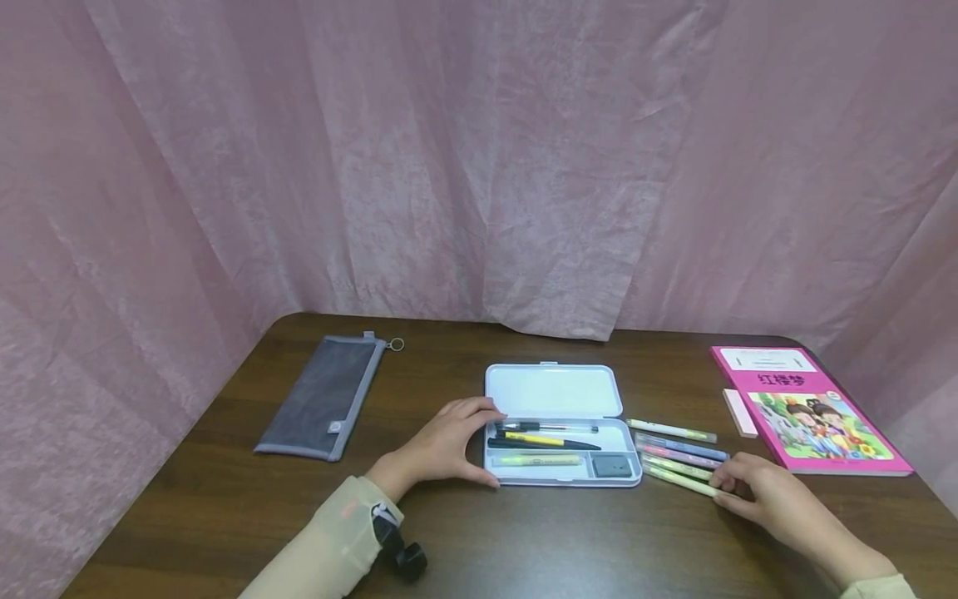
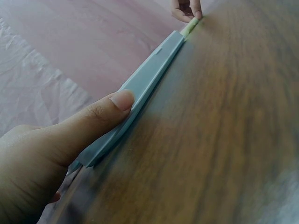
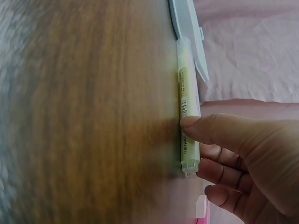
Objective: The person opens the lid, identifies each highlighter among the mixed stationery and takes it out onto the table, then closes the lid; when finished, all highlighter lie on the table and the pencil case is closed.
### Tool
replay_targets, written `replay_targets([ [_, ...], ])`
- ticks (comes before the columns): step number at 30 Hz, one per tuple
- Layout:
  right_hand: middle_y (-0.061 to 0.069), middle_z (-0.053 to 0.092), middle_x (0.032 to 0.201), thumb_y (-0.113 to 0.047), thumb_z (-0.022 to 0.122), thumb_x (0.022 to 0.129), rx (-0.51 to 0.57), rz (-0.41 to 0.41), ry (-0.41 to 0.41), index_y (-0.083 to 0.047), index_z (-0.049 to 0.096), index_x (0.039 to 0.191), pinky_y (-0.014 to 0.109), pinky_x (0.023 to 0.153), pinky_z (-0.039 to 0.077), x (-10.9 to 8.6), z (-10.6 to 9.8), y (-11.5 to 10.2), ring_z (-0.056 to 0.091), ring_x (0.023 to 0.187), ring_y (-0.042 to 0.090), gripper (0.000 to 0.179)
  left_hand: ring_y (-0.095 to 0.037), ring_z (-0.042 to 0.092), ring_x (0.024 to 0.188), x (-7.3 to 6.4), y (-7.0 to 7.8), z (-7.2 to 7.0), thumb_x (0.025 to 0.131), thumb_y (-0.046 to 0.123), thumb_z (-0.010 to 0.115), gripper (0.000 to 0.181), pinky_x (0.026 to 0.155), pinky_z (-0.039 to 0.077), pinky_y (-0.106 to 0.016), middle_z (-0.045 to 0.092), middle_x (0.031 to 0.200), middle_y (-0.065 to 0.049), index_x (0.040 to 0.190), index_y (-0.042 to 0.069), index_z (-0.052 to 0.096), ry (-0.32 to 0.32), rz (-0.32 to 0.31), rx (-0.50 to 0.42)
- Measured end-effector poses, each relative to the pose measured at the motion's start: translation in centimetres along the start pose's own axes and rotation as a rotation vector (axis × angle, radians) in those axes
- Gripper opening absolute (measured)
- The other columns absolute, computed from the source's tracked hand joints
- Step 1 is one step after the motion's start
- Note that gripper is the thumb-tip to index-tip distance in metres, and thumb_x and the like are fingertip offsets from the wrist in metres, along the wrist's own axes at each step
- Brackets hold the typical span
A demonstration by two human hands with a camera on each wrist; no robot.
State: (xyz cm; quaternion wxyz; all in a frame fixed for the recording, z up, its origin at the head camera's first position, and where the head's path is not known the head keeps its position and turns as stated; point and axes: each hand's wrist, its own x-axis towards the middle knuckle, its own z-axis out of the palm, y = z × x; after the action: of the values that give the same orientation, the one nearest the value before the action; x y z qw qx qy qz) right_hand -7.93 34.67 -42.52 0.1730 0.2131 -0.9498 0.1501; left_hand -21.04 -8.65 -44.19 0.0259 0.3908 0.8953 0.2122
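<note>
A white pencil case [image 1: 554, 480] lies with its lid [image 1: 552, 391] folded back. Inside are a clear-barrelled pen [image 1: 550, 428], a yellow-and-black pen [image 1: 550, 439], a pale highlighter [image 1: 540, 460] and a grey eraser [image 1: 611, 466]. My left hand [image 1: 441, 445] holds the case's left end, its thumb [image 2: 122, 100] against the front wall and the fingers toward the back. My right hand [image 1: 771, 495] pinches the near end of a yellow highlighter [image 3: 189, 93], the closest of several beside the case's right side. Behind it lie a blue highlighter [image 1: 684, 448] and a pink one [image 1: 681, 457].
A grey mesh zip pouch [image 1: 318, 399] with a ring lies at the left of the brown table [image 1: 561, 549]. To the right are a pink picture book [image 1: 816, 408] and a white block [image 1: 739, 413] by its edge. A pink curtain [image 1: 479, 166] hangs behind.
</note>
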Motion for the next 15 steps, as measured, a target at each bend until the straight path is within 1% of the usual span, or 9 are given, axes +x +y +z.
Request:
replay_targets([
  [5,-0.023,0.048,0.075,-0.005,0.084,0.063,0.0,0.012,-0.002,-0.024,0.062,0.076,0.017,0.055,0.04,-0.1,-0.1,0.0,0.041,0.069,-0.011,0.032,-0.019,0.036,0.139,0.0,-0.1,0.0,0.066,0.074,0.069,0.089,0.115,0.032,-0.048,0.042,0.146,0.003,0.139,0.029,0.047,0.003,0.015,0.005],
  [8,-0.022,0.048,0.074,-0.004,0.085,0.062,0.002,0.01,0.01,-0.023,0.063,0.076,0.016,0.055,0.039,-0.1,-0.3,0.0,0.04,0.069,-0.011,0.033,-0.019,0.037,0.138,0.0,-0.1,0.0,0.066,0.076,0.067,0.09,0.114,0.033,-0.048,0.043,0.145,0.003,0.139,0.029,0.047,0.009,0.023,0.004],
  [12,-0.021,0.05,0.074,-0.003,0.084,0.061,0.019,0.022,0.016,-0.022,0.064,0.077,0.016,0.054,0.039,0.0,-0.8,0.0,0.04,0.069,-0.012,0.032,-0.02,0.038,0.138,0.0,-0.2,0.1,0.066,0.077,0.066,0.09,0.114,0.033,-0.049,0.043,0.145,0.003,0.139,0.028,0.048,0.015,0.031,0.004],
  [15,-0.02,0.052,0.076,-0.003,0.083,0.064,0.051,0.029,0.013,-0.022,0.064,0.079,0.017,0.056,0.041,0.3,-1.2,-0.1,0.042,0.07,-0.012,0.031,-0.021,0.038,0.137,-0.1,-0.2,0.1,0.066,0.077,0.066,0.09,0.113,0.033,-0.05,0.043,0.145,0.002,0.139,0.028,0.048,0.017,0.032,0.011],
])
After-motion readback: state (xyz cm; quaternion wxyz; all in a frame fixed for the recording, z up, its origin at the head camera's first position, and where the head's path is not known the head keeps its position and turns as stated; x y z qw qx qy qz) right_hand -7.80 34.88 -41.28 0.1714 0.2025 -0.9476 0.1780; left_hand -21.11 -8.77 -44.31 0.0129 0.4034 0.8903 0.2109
